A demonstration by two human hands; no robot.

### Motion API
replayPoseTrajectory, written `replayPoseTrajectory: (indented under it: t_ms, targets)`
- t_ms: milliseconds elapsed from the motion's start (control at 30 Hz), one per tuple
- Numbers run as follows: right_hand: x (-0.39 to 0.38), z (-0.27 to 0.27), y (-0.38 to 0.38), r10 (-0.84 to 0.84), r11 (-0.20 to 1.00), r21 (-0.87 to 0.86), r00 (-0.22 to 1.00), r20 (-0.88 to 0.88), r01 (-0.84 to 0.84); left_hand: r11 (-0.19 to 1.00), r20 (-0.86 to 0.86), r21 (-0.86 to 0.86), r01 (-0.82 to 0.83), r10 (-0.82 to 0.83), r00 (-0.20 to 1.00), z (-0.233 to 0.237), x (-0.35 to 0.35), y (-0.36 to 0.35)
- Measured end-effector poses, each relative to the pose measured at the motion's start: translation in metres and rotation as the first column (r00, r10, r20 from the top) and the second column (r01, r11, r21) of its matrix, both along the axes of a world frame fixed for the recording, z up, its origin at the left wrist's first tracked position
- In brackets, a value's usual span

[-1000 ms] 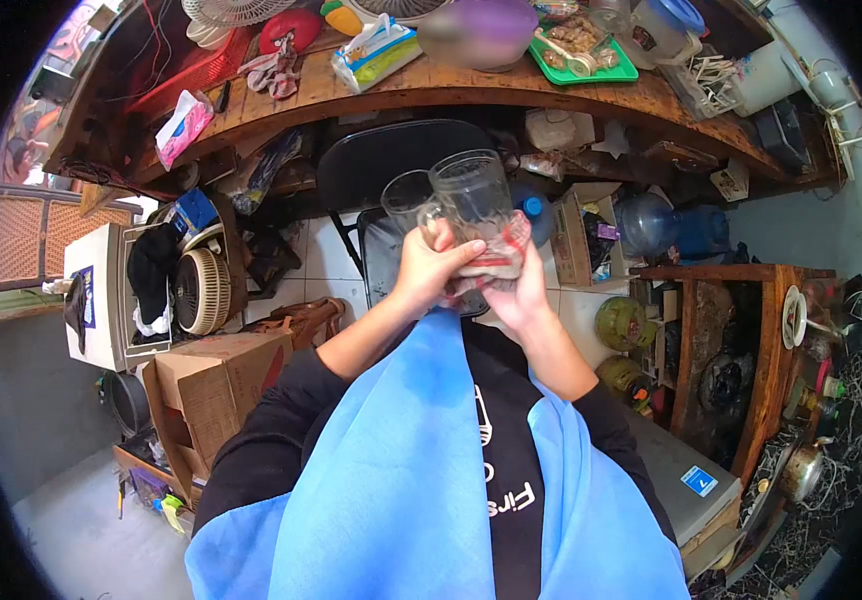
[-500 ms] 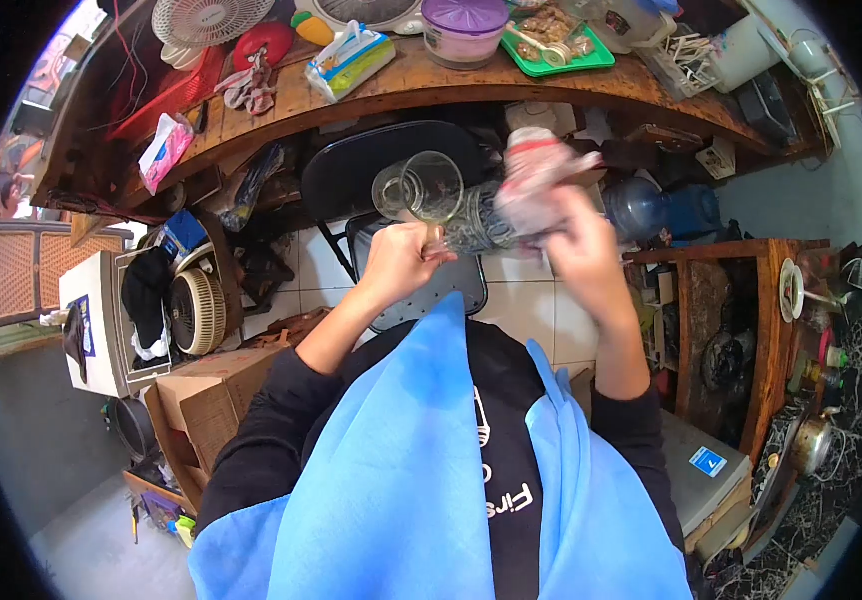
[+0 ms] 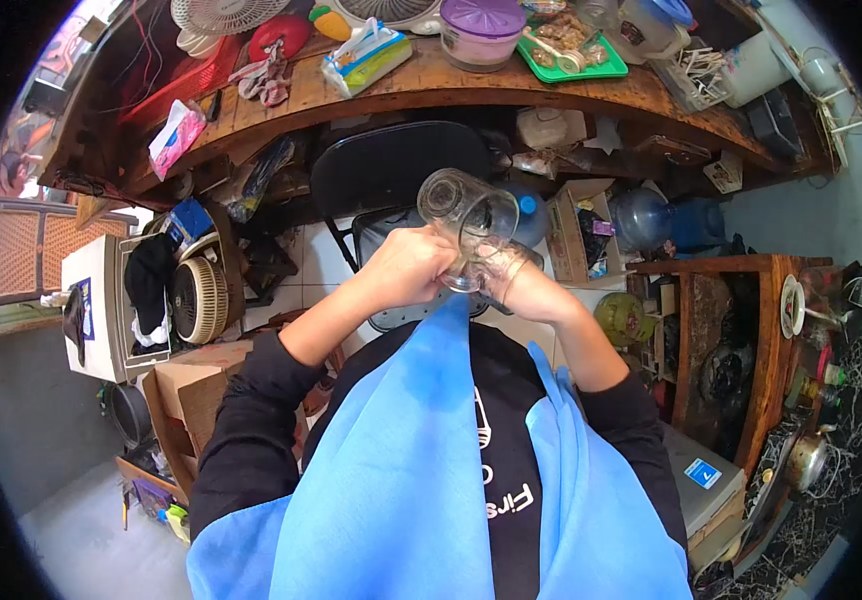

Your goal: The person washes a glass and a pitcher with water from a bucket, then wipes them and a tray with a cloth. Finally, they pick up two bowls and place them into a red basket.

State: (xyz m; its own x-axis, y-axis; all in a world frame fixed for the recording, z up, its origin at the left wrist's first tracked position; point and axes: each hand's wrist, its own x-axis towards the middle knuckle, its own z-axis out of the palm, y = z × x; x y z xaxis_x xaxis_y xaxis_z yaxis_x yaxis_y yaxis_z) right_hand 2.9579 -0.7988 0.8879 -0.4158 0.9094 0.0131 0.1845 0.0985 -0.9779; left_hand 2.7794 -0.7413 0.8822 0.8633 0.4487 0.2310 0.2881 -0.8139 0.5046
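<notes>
Glassware like this clear glass mug (image 3: 463, 220), held tilted before the chest, is likely rigid, slick and breakable. Left hand (image 3: 406, 267) and right hand (image 3: 529, 292) clamp its lower body together, which looks a sound hold.

— What sits at twelve o'clock?
— A long wooden worktop (image 3: 431, 88), crowded with clutter, with a black chair (image 3: 381, 160) under its edge.
— And the floor?
— White floor tiles (image 3: 323, 262) by the chair, and grey concrete floor (image 3: 81, 540) at seven o'clock.
— The left side?
— At nine o'clock a white cabinet (image 3: 91, 310) with a round fan (image 3: 199, 298) beside it. A cardboard box (image 3: 201, 385) stands lower, at eight.
— The right?
— A wooden shelf unit (image 3: 751, 330) at three o'clock, a blue water jug (image 3: 651, 220) near it, and a pale grey-blue wall (image 3: 811, 215) behind.
</notes>
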Motion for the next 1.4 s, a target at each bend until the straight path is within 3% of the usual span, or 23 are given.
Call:
replayPoseTrajectory:
  t_ms: [100,167,233,300,367,433,567,600,633,700,767,800,833,900,1033,1067,1100,1133,1167,1200,1267,1367,1400]
  targets:
    - [0.026,0.013,-0.011,0.013,1.000,-0.011,0.955,0.296,-0.010,0.998,-0.070,-0.039,-0.057,0.054,0.996,-0.006,0.001,-0.003]
    - [0.044,0.048,-0.018,0.062,0.961,-0.274,0.929,0.364,0.043,0.997,-0.073,0.043,-0.065,0.068,0.995,-0.004,0.001,-0.003]
    - [0.055,0.049,-0.021,-0.193,0.977,-0.123,0.964,-0.183,0.173,0.990,-0.077,0.119,-0.080,0.089,0.993,-0.003,0.001,-0.003]
    - [0.030,0.060,-0.015,-0.630,0.776,-0.238,0.735,-0.251,0.584,0.990,-0.116,0.126,-0.059,0.074,0.991,-0.001,0.002,0.001]
    - [0.026,0.026,-0.009,-0.496,0.863,0.113,0.868,-0.001,0.493,0.993,-0.140,0.109,-0.036,0.051,0.989,0.002,0.007,0.001]
    - [0.008,0.008,0.000,-0.396,0.812,0.567,0.844,0.362,0.138,0.996,-0.168,0.089,-0.013,0.027,0.985,0.004,0.010,0.001]
    - [0.006,0.034,0.002,0.124,0.992,-0.047,0.802,0.584,-0.120,0.975,-0.193,0.147,0.169,-0.140,0.971,0.005,0.012,-0.003]
    - [0.015,0.026,0.008,0.178,0.973,0.066,0.906,0.384,-0.219,0.976,-0.190,0.113,0.186,-0.163,0.968,0.004,0.012,-0.007]
    - [0.022,0.021,0.011,0.155,0.909,-0.373,0.982,-0.109,-0.185,0.975,-0.185,0.080,0.205,-0.188,0.965,0.005,0.013,-0.010]
    - [0.011,0.021,0.004,-0.048,0.938,-0.338,0.930,-0.363,-0.083,0.987,-0.269,-0.011,0.161,-0.158,0.950,0.016,0.016,-0.012]
    - [0.007,0.021,-0.002,-0.230,0.941,-0.337,0.774,-0.590,0.023,0.959,-0.198,0.253,0.127,-0.077,0.977,0.016,0.019,-0.006]
    - [0.008,0.022,-0.004,-0.116,0.993,0.018,0.988,0.100,0.115,0.954,-0.147,0.260,0.148,-0.113,0.983,0.019,0.020,-0.001]
    - [0.008,0.025,-0.007,-0.208,0.940,0.334,0.645,0.735,-0.077,0.956,-0.149,0.257,0.145,-0.109,0.983,0.022,0.021,0.000]
    - [0.003,0.032,-0.013,-0.180,0.965,0.256,0.576,0.797,-0.052,0.947,-0.197,0.238,0.214,-0.169,0.966,0.026,0.024,0.002]
    - [0.013,0.026,-0.008,-0.088,0.996,0.027,0.913,0.398,0.084,0.968,-0.205,0.167,0.187,-0.151,0.967,0.017,0.022,-0.005]
    - [0.014,0.014,-0.006,-0.148,0.971,-0.199,0.986,-0.072,0.131,0.976,-0.097,0.145,0.165,-0.152,0.984,0.012,0.022,-0.007]
    - [0.013,0.003,-0.005,-0.280,0.910,-0.411,0.818,-0.503,0.059,0.976,-0.097,0.141,0.164,-0.151,0.984,0.012,0.023,-0.008]
    - [0.013,-0.003,-0.004,-0.447,0.830,-0.547,0.455,-0.770,-0.111,0.970,-0.150,0.171,0.171,-0.146,0.978,0.014,0.024,-0.007]
    - [0.011,-0.001,-0.001,-0.444,0.831,-0.545,0.454,-0.772,-0.114,0.963,-0.203,0.202,0.180,-0.138,0.969,0.015,0.024,-0.006]
    - [0.009,0.004,0.001,-0.275,0.947,-0.289,0.816,-0.508,0.140,0.962,-0.204,0.205,0.179,-0.137,0.969,0.015,0.023,-0.005]
    - [0.004,0.027,0.001,-0.206,0.951,0.276,0.954,0.219,0.142,0.966,-0.275,0.164,0.201,-0.151,0.949,0.014,0.021,-0.003]
    - [0.018,0.028,0.006,-0.019,0.998,0.056,0.950,0.310,0.002,0.991,-0.193,-0.022,0.130,-0.132,0.972,0.025,0.023,-0.006]
    - [0.026,0.027,0.009,-0.041,0.999,-0.025,0.989,0.141,0.045,0.990,-0.192,-0.020,0.138,-0.140,0.971,0.028,0.023,-0.005]
